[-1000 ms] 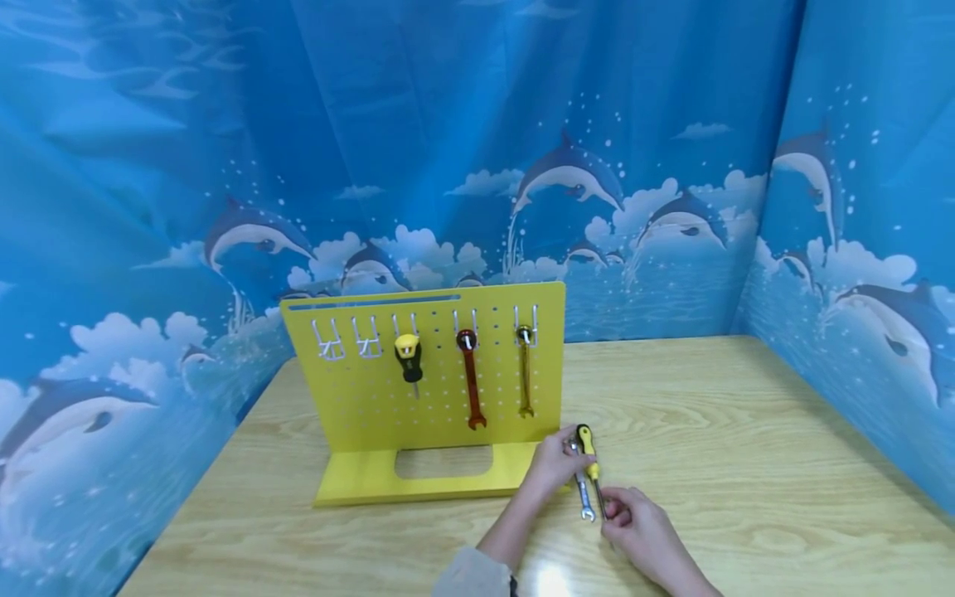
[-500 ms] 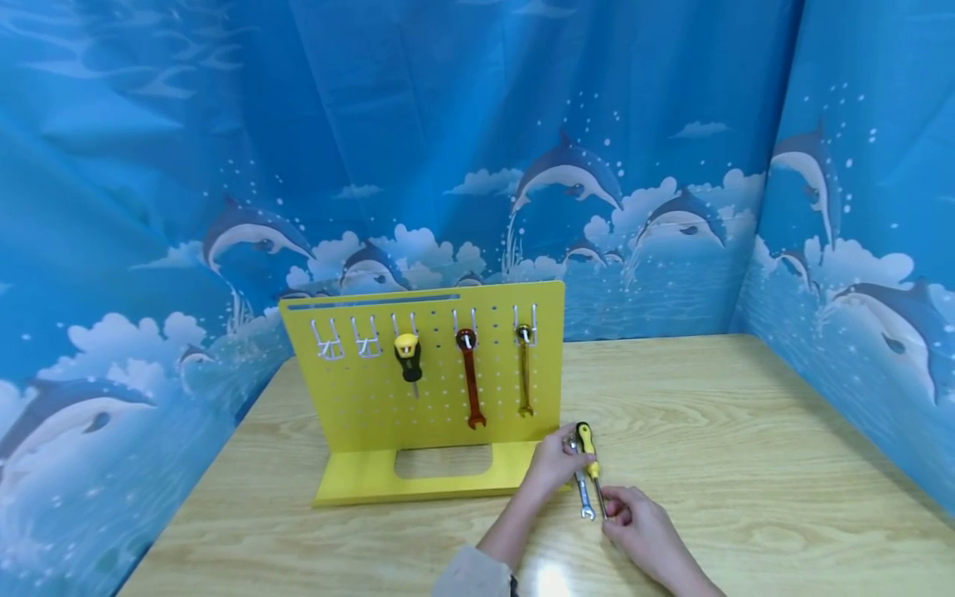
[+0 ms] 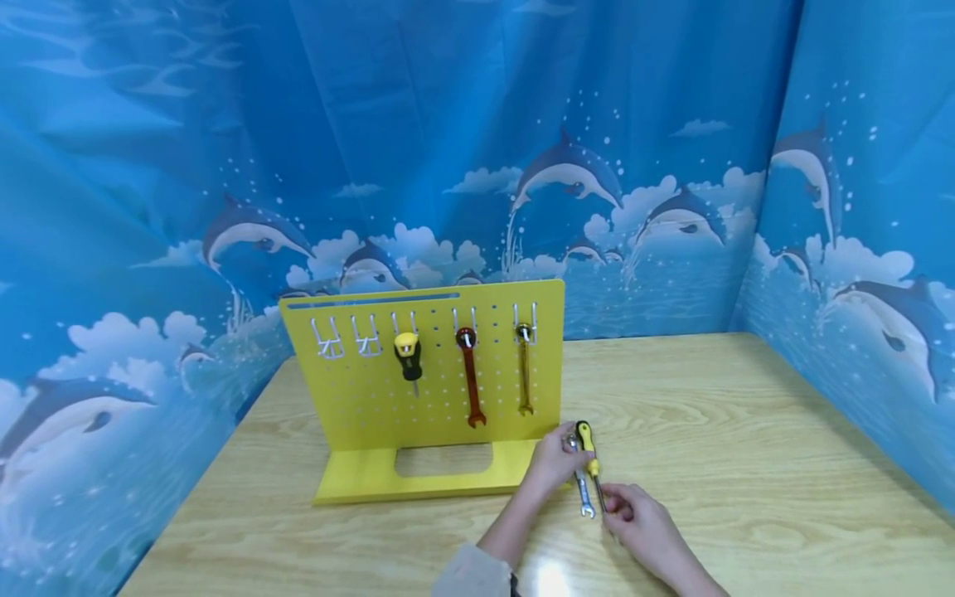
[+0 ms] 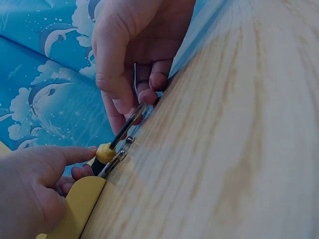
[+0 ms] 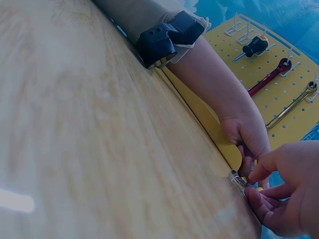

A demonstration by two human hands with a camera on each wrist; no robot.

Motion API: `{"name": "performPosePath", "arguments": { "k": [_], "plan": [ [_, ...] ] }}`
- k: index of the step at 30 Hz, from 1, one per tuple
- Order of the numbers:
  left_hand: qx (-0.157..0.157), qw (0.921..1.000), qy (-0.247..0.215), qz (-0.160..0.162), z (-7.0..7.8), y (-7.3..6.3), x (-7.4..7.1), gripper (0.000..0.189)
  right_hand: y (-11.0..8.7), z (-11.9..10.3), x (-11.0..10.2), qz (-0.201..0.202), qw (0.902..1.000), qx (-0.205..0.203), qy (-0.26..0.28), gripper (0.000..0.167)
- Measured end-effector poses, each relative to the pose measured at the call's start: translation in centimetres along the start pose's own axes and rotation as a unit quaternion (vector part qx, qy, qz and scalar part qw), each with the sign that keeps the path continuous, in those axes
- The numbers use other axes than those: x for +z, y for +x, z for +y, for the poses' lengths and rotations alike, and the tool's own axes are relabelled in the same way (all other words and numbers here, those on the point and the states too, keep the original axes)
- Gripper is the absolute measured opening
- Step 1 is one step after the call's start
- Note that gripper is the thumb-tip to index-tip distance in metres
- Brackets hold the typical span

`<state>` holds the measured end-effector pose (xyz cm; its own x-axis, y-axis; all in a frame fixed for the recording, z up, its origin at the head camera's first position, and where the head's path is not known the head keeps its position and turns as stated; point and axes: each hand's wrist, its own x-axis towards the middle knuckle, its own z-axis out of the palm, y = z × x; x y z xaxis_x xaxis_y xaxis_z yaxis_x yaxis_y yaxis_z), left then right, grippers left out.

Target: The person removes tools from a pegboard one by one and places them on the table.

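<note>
A long yellow-and-black screwdriver (image 3: 585, 437) lies beside a silver combination wrench (image 3: 584, 496) just right of the yellow stand. My left hand (image 3: 550, 461) grips the screwdriver's handle, its thumb across the yellow part and its other fingers curled in by the wrench's upper end. With thumb and fingertips, my right hand (image 3: 643, 522) pinches the lower end of the metal shaft (image 4: 128, 124). In the left wrist view the shaft slants up from the tabletop toward the right fingers, while the wrench stays lower, close along the wood. The right fingers hide the screwdriver's tip.
A yellow pegboard stand (image 3: 358, 474) stands left of the hands. On its white hooks hang a stubby screwdriver (image 3: 409, 358), a red wrench (image 3: 472, 383) and a gold wrench (image 3: 525, 375); two hooks at left hold nothing. Blue dolphin curtains (image 3: 418, 124) enclose the wooden table (image 3: 716, 431).
</note>
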<state>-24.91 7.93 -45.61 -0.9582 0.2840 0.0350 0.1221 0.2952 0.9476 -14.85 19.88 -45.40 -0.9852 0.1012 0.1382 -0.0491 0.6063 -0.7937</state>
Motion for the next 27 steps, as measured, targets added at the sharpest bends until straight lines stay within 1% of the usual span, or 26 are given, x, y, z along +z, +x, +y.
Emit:
{"name": "performPosePath", "arguments": {
  "k": [7,11,14,17,23,27],
  "plan": [
    [0.006,0.9999,0.004,0.013,-0.15,0.07,0.09,0.059,-0.03,-0.19,-0.28,0.013,0.9998,0.01,0.006,0.034],
    [0.016,0.9994,0.014,0.027,-0.23,0.16,0.17,0.053,0.0,-0.21,-0.53,0.032,0.9994,0.006,0.01,0.033],
    [0.03,0.9985,0.025,0.038,-0.25,0.19,0.2,0.05,0.08,-0.17,-0.63,0.045,0.999,-0.001,0.005,0.031],
    [0.032,0.998,0.027,0.047,-0.22,0.16,0.19,0.049,0.17,-0.18,-0.62,0.053,0.9986,-0.004,0.006,0.03],
    [0.035,0.9978,0.009,0.055,-0.13,-0.11,0.13,0.044,0.1,-0.41,-0.59,0.073,0.9962,-0.026,0.04,0.031],
    [0.043,0.9981,-0.006,0.044,0.28,-0.48,-0.37,0.034,0.04,-1.0,-0.78,0.082,0.9936,-0.034,0.07,0.029]
  ]
}}
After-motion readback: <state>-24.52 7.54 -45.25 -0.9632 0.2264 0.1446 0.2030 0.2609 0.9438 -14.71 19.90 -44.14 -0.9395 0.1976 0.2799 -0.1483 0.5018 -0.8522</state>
